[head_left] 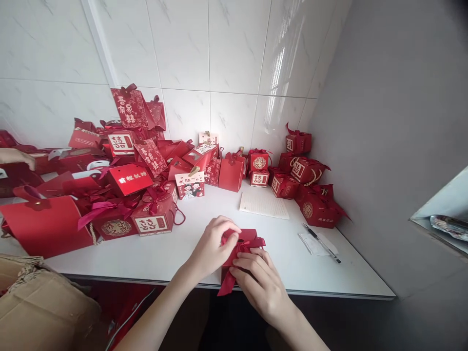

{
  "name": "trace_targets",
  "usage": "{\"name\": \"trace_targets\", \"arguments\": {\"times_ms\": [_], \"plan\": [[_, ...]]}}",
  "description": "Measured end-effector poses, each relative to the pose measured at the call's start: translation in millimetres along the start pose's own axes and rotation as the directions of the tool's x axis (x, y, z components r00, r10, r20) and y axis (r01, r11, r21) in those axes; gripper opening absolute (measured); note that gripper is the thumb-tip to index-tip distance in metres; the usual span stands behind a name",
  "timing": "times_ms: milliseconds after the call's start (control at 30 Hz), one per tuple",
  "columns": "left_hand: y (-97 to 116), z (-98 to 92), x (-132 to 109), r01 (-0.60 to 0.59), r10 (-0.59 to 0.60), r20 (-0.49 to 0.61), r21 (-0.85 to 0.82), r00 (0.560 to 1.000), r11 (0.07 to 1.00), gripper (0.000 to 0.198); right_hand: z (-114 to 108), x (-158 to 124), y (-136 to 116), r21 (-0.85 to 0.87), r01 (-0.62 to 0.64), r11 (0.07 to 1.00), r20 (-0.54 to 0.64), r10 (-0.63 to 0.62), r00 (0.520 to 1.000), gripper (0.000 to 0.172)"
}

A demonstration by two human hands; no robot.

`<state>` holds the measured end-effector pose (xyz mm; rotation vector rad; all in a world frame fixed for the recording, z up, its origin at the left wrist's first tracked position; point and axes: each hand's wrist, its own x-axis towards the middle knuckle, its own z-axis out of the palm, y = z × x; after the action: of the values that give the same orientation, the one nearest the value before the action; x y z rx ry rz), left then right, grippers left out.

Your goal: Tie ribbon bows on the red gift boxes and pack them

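Observation:
A small red gift box [250, 234] stands near the table's front edge, with a dark red satin ribbon [227, 285] tied over its top. One ribbon tail hangs down past the table edge. My left hand [215, 247] is closed at the box's upper left, thumb and index finger drawn together by the ribbon bow. Across the front and right of the box lies my right hand [260, 280], its fingers bent and pressed on the ribbon. My hands cover much of the box, and the ribbon between my fingertips is partly hidden.
Many red gift boxes [151, 222] are heaped at the left; more boxes [318, 207] stack by the right wall. A lined notepad [263, 204] and a black pen [322, 243] lie on the table [204, 209]. Another person's hand [16, 157] shows far left, above a cardboard box [47, 307].

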<state>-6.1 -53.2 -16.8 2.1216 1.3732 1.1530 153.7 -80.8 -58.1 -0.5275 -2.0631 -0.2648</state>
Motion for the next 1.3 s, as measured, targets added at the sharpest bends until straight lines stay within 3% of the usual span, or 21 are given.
{"name": "trace_targets", "arguments": {"times_ms": [67, 133, 467, 900, 1133, 1200, 1233, 1267, 1300], "plan": [[2, -0.2, 5, -0.007, 0.004, 0.125, 0.019, 0.992, 1.0, 0.014, 0, 0, 0, 0.019, -0.004, 1.0, -0.022, 0.005, 1.0, 0.015], [0, 2.6, 6, -0.007, 0.002, 0.153, 0.029, 0.988, 1.0, 0.011, -1, 0, 0, 0.042, -0.011, 0.999, -0.041, 0.012, 0.999, 0.015], [-4, 10.6, 6, 0.05, -0.047, 0.102, -0.028, 0.994, 0.998, 0.01, 3, -9, 3, 0.163, 0.018, 0.987, -0.119, 0.002, 0.993, 0.023], [-5, 11.9, 6, 0.045, -0.041, 0.089, -0.04, 0.995, 0.998, 0.012, 2, 6, -18, 0.033, -0.035, 0.999, -0.126, 0.039, 0.991, 0.017], [-7, 13.6, 7, 0.07, -0.065, 0.071, -0.081, 0.995, 0.994, 0.008, -3, 11, -23, 0.088, -0.035, 0.995, -0.028, 0.038, 0.999, 0.013], [-7, 13.0, 5, 0.077, -0.069, 0.08, -0.102, 0.994, 0.992, 0.008, -13, 10, -11, 0.151, -0.13, 0.98, -0.011, 0.133, 0.991, 0.026], [-7, 12.8, 5, 0.082, -0.072, 0.086, -0.117, 0.994, 0.99, 0.008, -18, 10, -3, 0.164, -0.252, 0.954, -0.006, 0.256, 0.967, 0.029], [-8, 12.7, 4, 0.087, -0.076, 0.092, -0.133, 0.993, 0.987, 0.008, -22, 11, 6, 0.16, -0.41, 0.898, 0.012, 0.414, 0.91, 0.029], [-8, 12.6, 4, 0.09, -0.077, 0.095, -0.145, 0.993, 0.985, 0.009, -24, 12, 15, 0.137, -0.571, 0.809, 0.049, 0.57, 0.82, 0.027]]}}
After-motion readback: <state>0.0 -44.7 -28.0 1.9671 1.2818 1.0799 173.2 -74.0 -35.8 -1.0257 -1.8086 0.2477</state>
